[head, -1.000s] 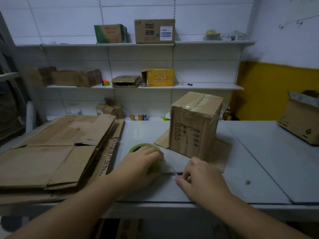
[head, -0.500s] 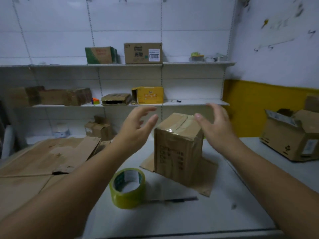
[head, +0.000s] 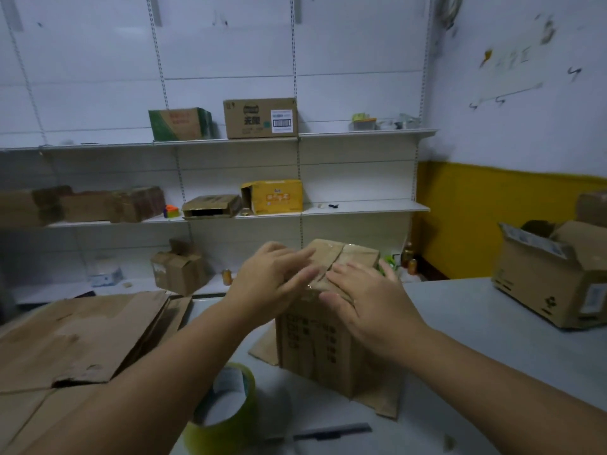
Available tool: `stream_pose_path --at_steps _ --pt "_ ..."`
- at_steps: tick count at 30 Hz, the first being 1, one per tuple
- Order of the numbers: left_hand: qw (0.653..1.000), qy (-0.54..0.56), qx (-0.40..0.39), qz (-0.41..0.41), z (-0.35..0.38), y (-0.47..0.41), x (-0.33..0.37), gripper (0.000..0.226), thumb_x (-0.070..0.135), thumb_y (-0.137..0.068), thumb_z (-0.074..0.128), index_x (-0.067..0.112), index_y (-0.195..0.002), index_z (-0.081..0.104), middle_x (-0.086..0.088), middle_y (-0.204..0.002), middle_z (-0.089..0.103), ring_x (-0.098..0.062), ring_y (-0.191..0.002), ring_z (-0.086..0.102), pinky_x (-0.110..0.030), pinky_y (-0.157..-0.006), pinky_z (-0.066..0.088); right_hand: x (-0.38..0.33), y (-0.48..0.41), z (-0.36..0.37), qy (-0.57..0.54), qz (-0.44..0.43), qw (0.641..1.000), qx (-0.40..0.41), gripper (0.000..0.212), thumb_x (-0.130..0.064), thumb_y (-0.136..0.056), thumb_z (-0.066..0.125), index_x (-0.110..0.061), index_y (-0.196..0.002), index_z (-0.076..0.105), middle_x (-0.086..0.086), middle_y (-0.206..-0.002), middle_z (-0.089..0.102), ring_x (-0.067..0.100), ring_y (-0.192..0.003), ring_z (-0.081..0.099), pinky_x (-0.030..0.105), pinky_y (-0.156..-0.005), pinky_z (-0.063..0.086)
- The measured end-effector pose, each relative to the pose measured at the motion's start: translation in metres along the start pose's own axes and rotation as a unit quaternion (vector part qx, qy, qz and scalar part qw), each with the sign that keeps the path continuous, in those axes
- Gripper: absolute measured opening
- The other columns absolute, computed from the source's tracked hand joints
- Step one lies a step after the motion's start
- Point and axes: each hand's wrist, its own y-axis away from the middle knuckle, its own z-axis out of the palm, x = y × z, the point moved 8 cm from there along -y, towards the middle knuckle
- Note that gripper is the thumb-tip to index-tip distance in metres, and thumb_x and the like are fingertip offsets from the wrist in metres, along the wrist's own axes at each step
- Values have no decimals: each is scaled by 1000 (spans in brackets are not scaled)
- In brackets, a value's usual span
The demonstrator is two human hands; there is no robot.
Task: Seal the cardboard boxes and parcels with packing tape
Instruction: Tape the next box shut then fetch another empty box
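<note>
We see a tall brown cardboard box (head: 315, 349) standing upright on a flat scrap of cardboard (head: 377, 400) on the grey table (head: 486, 343) — its top flaps are closed, meeting at a centre seam under glossy tape, with printed checkboxes down its front. To its front left the yellow-green packing tape roll (head: 226, 433) lies flat, hole upward — apart from the box.
</note>
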Motion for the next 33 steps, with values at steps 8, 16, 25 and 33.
stream_pose_path --at_steps 8,16,25,33 --pt "983 -25 143 110 -1 -1 25 59 51 -99 22 22 -102 74 4 -96 74 -10 -95 69 -32 -81 57 72 -22 -10 -318 191 925 84 41 -39 -96 51 -25 -134 48 -4 -134 51 15 -119 51 36 -98 46" --pt "986 5 148 81 -6 1 33 48 38 -99 25 27 -105 72 8 -105 72 -9 -101 65 -21 -82 49 99 -47 47 -502 318 804 6 15 -30 -91 59 -15 -90 62 15 -103 62 32 -101 59 45 -93 47" --pt "749 483 75 -447 14 42 -8 90 46 -77 71 26 -149 20 -5 -156 16 -37 -138 25 -60 -104 33 107 -36 28 -507 306 800 97 14 -30 -93 57 -18 -89 63 10 -96 60 27 -95 58 44 -87 49" --pt "499 786 -127 -342 3 35 37 100 82 -68 44 6 -134 46 -27 -131 52 -47 -125 44 -73 -96 31 81 0 -69 -542 99 788 275 13 -17 -86 64 -20 -96 55 0 -93 64 14 -88 63 30 -76 55"
